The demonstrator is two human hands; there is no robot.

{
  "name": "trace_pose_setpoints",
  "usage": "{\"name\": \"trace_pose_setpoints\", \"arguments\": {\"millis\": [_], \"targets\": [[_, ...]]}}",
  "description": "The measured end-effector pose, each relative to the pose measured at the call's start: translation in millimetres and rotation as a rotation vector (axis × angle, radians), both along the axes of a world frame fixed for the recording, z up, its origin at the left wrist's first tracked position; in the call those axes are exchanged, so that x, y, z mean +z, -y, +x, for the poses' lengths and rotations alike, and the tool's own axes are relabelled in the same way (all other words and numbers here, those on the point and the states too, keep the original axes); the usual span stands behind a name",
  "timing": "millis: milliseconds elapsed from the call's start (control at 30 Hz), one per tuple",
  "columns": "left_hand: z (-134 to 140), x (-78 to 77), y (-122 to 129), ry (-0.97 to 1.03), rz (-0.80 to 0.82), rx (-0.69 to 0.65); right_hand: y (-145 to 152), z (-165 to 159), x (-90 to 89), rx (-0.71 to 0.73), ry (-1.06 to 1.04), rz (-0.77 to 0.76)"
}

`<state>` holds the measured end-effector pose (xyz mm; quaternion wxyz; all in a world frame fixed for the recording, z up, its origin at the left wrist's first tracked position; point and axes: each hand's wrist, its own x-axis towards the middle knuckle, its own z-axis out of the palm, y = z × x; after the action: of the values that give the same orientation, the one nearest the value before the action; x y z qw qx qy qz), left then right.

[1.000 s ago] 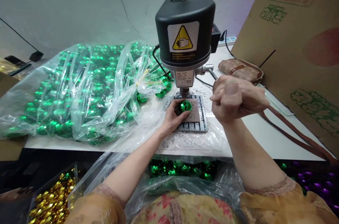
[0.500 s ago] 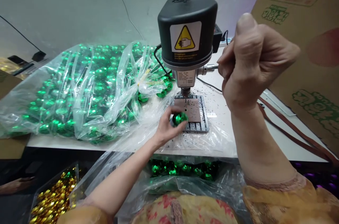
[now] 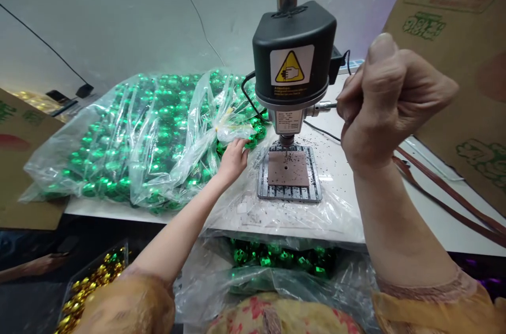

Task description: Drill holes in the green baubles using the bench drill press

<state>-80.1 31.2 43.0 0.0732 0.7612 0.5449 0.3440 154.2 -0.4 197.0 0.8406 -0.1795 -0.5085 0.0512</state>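
Note:
A small black drill press [image 3: 294, 55] stands on the table, with a wooden board [image 3: 288, 168] on its slotted metal base [image 3: 264, 189]. My right hand [image 3: 383, 97] is closed round the press's feed lever [image 3: 326, 106] on the right side. My left hand [image 3: 234, 160] is left of the base, its fingers stretched toward shiny green faceted balls [image 3: 258, 131] by the gathered mouth of a clear plastic bag [image 3: 193, 152]. The fingertips are partly hidden, and I see no ball in that hand. More green balls [image 3: 282, 259] lie in an open plastic bag below the table edge.
Dark shavings [image 3: 326, 157] are scattered round the base. Cardboard boxes stand at right [image 3: 438, 60] and left [image 3: 33, 181]. A brown strap [image 3: 446, 197] lies on the table. Gold balls [image 3: 93, 289] fill a bin at lower left, near another person's hand [image 3: 43, 264].
My left hand has left the board, moving left and up to the bagged balls. The green ball it held is no longer seen in it. My right hand stays on the lever.

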Motion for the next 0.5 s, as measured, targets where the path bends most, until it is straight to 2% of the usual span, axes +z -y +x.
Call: {"name": "trace_pose_setpoints", "arguments": {"millis": [100,233,367,500], "targets": [[6.7,-12.9,-44.5,0.017,-0.061,0.052,-0.9,-0.4,-0.4,-0.012,-0.002,0.021],[7.8,-24.6,-65.7,0.143,-0.114,-0.063,2.4,-1.4,0.1,-0.048,0.004,-0.048],[4.5,-19.2,-55.0,0.463,-0.153,-0.033,5.8,-1.6,-0.4,-0.031,-0.004,-0.053],[12.0,0.6,-21.1,0.707,-0.194,-0.131,3.7,-0.2,-1.8,-0.053,0.014,-0.045]]}}
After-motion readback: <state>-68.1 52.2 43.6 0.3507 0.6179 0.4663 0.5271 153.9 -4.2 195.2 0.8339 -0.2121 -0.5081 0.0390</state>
